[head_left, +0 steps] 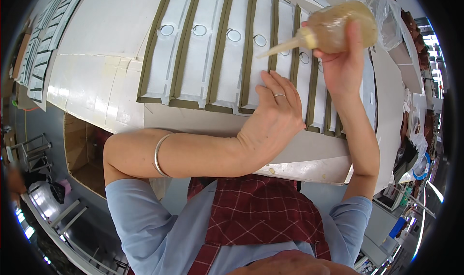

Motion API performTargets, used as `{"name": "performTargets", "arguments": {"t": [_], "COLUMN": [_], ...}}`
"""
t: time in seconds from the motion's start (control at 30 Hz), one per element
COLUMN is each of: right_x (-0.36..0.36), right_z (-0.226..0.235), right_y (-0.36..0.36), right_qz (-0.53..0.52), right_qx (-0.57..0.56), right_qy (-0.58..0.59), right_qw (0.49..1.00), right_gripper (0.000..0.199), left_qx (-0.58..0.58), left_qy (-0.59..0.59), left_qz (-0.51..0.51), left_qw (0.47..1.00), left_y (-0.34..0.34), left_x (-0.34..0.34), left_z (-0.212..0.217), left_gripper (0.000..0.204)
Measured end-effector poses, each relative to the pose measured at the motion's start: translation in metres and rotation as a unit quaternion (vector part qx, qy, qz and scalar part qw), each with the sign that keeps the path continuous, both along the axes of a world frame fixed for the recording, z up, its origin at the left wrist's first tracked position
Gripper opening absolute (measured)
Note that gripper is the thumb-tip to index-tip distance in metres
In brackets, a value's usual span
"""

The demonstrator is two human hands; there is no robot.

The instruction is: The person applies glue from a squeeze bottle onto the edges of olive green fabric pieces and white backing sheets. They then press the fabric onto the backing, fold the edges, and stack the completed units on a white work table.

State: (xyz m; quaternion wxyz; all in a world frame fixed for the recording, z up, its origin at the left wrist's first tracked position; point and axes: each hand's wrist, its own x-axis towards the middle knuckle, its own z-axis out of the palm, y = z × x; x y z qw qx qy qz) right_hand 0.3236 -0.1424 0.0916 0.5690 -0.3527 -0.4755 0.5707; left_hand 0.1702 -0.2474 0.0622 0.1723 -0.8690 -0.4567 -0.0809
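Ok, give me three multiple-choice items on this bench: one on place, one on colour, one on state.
1. Where does the left hand lie?
A. flat on the white panels
B. in the cardboard box
C. on the apron

2. What colour are the strips between the panels?
A. red
B. olive green
C. blue

3. How is the squeeze bag held?
A. lying on the table
B. hanging from a hook
C. gripped in the right hand, nozzle toward the panels

Answers: 1 A, palm down on them. 2 B, dull green bands edge each panel. 3 C, fingers wrap the bag.
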Motion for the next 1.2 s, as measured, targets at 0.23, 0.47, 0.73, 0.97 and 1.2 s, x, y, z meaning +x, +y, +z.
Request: {"name": "performTargets", "arguments": {"t": [0.23,0.47,0.73,0.97,1.2], "right_x": [0.005,-0.034,-0.049,-0.047,-0.052], "right_z": [0.001,-0.012,-0.017,-0.012,-0.013], "right_y": [0.022,0.026,0.018,0.016,0.015], "right_qz": [-0.021,-0.074,-0.078,-0.067,-0.065], "right_qx": [0.007,0.084,0.068,0.08,0.053], "right_qy": [0.049,-0.099,-0.125,-0.116,-0.137], "right_qw": [0.999,0.989,0.987,0.988,0.987], "right_gripper": [0.05,0.044,0.044,0.044,0.046], "left_qx": [0.032,0.039,0.037,0.034,0.027], "left_qy": [0.031,0.041,0.046,0.046,0.048], "left_qz": [0.005,0.01,0.006,0.005,0.004], "left_qw": [0.999,0.998,0.998,0.998,0.998], "left_y": [-0.001,0.0,0.0,0.0,-0.001], "left_x": [0.001,0.002,0.001,-0.001,0.0], "left_z": [-0.006,-0.008,-0.004,-0.004,-0.003], "left_gripper": [0.074,0.074,0.071,0.07,0.07]}}
